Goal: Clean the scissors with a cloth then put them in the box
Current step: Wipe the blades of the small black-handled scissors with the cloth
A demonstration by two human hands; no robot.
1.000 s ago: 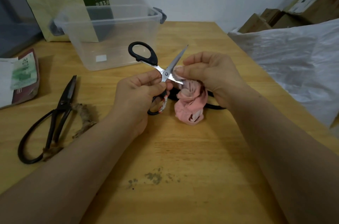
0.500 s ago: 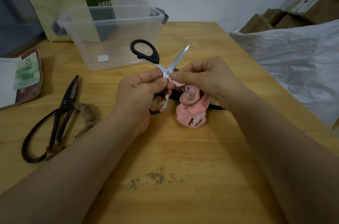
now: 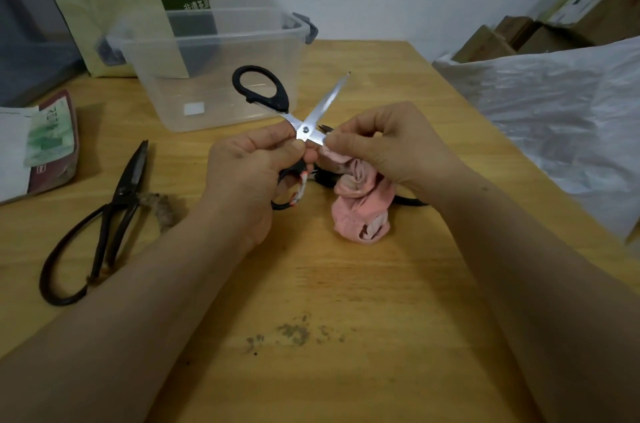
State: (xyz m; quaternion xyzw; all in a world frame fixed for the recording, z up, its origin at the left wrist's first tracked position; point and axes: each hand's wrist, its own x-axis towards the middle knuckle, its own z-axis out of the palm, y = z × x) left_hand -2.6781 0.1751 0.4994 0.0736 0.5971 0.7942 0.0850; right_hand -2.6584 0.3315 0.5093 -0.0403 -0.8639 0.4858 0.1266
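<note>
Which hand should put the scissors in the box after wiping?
Left. The left hand grips the black-handled scissors, nearer the clear box; the right hand pinches the pink cloth.

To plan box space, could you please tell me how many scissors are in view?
2 clearly: silver-bladed scissors in the left hand, black scissors lying on the table at left. A dark object behind the pink cloth may be a third.

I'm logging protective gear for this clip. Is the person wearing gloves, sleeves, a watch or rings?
No. The left hand and right hand are bare: no gloves, no rings in view. The left forearm and right forearm are uncovered to the frame's edge, with no sleeve, watch or bracelet. Small dark smudges mark the left hand's back.
</note>
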